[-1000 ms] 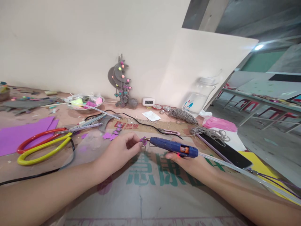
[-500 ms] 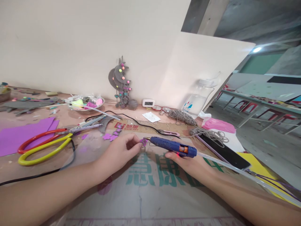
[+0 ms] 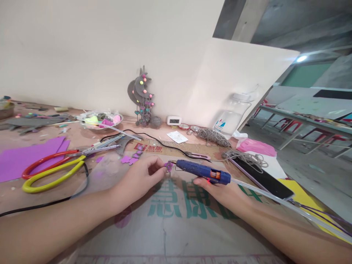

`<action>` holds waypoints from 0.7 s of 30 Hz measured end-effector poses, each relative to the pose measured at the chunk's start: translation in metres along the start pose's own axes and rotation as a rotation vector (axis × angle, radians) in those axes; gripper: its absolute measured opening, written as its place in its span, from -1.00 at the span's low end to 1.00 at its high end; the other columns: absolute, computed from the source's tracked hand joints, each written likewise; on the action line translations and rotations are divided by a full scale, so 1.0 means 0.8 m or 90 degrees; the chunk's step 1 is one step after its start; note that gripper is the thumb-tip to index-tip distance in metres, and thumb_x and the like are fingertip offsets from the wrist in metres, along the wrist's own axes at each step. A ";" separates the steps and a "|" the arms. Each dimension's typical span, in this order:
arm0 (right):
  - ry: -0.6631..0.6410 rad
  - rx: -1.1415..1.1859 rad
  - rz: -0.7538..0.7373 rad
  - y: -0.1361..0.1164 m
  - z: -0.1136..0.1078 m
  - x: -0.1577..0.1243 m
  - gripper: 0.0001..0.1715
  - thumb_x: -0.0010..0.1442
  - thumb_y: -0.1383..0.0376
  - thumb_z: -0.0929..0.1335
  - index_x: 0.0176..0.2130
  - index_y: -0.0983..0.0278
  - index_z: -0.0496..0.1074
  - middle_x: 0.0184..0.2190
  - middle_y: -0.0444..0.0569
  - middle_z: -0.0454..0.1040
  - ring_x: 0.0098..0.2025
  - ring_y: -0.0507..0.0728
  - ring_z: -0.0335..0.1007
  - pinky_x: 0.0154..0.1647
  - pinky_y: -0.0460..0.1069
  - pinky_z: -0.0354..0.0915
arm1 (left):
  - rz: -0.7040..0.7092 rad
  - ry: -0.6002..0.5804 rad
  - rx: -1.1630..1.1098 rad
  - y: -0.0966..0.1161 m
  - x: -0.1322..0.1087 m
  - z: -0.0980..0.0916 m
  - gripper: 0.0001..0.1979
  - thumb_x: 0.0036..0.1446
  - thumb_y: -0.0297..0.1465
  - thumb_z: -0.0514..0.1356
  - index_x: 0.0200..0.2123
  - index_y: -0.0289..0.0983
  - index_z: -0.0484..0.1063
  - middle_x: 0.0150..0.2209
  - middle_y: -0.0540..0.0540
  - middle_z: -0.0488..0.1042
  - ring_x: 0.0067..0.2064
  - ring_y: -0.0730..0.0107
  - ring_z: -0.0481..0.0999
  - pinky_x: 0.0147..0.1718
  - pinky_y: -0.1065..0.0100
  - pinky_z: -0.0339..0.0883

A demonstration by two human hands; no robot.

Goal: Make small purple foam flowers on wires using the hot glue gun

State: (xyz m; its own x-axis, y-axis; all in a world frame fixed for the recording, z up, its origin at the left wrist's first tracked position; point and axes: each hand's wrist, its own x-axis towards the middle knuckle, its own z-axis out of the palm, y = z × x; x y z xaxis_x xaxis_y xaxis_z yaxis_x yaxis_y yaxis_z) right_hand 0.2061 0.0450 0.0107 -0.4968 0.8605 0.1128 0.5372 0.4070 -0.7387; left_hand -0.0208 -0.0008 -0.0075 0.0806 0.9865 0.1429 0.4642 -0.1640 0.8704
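Note:
My left hand (image 3: 141,178) pinches a small purple foam flower (image 3: 168,166) just above the cardboard sheet (image 3: 176,223). My right hand (image 3: 220,190) grips a blue hot glue gun (image 3: 202,171) lying almost level, a clear glue stick trailing back from it to the right. The gun's metal tip points left and sits right at the flower. A red light glows on the gun's underside. More purple foam cut-outs (image 3: 129,159) lie on the table a little beyond my left hand.
Large scissors with red and yellow handles (image 3: 52,167) lie at the left beside purple foam sheets (image 3: 24,156). A grey moon ornament (image 3: 141,95), a small clock (image 3: 173,120), a plastic jar (image 3: 231,117), grey cord (image 3: 214,135) and a dark phone (image 3: 261,176) stand behind and to the right.
Almost nothing has changed; both hands hold their places with the glue gun tip at the flower, and only the view has shifted slightly.

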 end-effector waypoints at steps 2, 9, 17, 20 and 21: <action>0.003 -0.006 -0.001 0.002 0.000 0.000 -0.68 0.06 0.05 0.34 -0.47 0.22 0.28 -0.54 -0.18 0.29 -0.46 0.04 0.23 -0.45 -0.09 0.19 | -0.005 0.000 -0.001 -0.001 0.000 0.000 -0.85 0.11 -0.35 0.06 -0.44 -0.27 0.32 -0.48 0.04 0.37 -0.42 0.45 0.32 -0.44 0.44 0.18; 0.010 -0.009 -0.014 0.005 -0.001 0.000 -0.72 0.09 0.05 0.33 -0.37 0.22 0.37 -0.45 -0.14 0.41 -0.38 0.08 0.32 -0.36 -0.06 0.27 | -0.014 0.004 -0.008 0.004 -0.001 -0.002 -0.83 0.12 -0.34 0.05 -0.47 -0.27 0.29 -0.52 0.07 0.30 -0.45 0.48 0.28 -0.47 0.45 0.13; 0.041 -0.050 0.008 0.008 0.002 -0.001 -0.70 0.06 0.05 0.34 -0.33 0.21 0.41 -0.42 -0.11 0.48 -0.37 0.12 0.40 -0.38 -0.06 0.33 | 0.000 0.016 0.005 0.003 -0.002 -0.002 -0.81 0.13 -0.30 0.06 -0.46 -0.27 0.28 -0.49 0.06 0.30 -0.43 0.47 0.27 -0.44 0.43 0.13; 0.053 -0.061 0.004 0.012 0.003 0.000 -0.71 0.06 0.05 0.34 -0.34 0.21 0.42 -0.41 -0.09 0.50 -0.37 0.14 0.41 -0.39 -0.06 0.34 | -0.006 0.018 0.009 0.004 -0.002 -0.002 -0.82 0.13 -0.32 0.05 -0.47 -0.26 0.28 -0.50 0.06 0.29 -0.44 0.47 0.27 -0.45 0.43 0.12; 0.052 -0.059 0.004 0.013 0.003 0.000 -0.71 0.06 0.05 0.34 -0.34 0.21 0.42 -0.41 -0.10 0.50 -0.36 0.14 0.41 -0.39 -0.06 0.34 | -0.009 0.020 0.013 0.004 -0.001 -0.003 -0.82 0.13 -0.32 0.06 -0.47 -0.26 0.29 -0.50 0.06 0.29 -0.44 0.47 0.27 -0.45 0.43 0.12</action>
State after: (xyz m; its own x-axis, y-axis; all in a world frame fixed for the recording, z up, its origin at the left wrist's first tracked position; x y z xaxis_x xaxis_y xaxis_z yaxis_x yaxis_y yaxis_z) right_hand 0.2102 0.0484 0.0013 -0.4380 0.8836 0.1656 0.6029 0.4254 -0.6749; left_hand -0.0212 -0.0024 -0.0036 0.0469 0.9882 0.1460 0.4828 -0.1504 0.8627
